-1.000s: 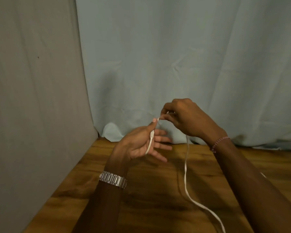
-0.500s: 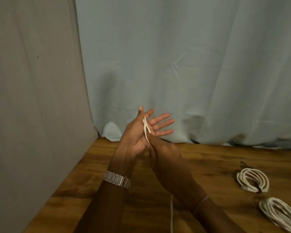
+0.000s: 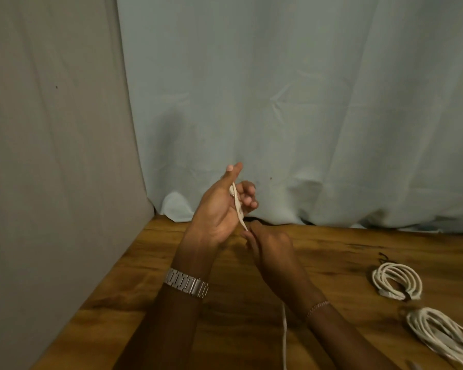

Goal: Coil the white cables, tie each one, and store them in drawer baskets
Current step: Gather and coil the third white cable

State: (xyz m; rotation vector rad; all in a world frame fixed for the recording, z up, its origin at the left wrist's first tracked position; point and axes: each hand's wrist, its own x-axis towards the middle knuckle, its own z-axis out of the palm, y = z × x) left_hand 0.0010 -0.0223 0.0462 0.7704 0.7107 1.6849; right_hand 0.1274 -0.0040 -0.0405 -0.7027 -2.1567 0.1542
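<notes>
Left hand (image 3: 219,209) raised above the desk (image 3: 345,263), thumb up, its grip curled round the white cable (image 3: 238,206), which runs down across the palm. Right hand (image 3: 267,249) just below it, grip pinching the cable at its lower end; a further length of cable shows beneath the right wrist, hanging toward the lower edge. Well to the right of both grips, a tied coil (image 3: 397,281) and a looser bundle (image 3: 439,337) lie on the desk. Wristwatch (image 3: 186,283) on left wrist.
</notes>
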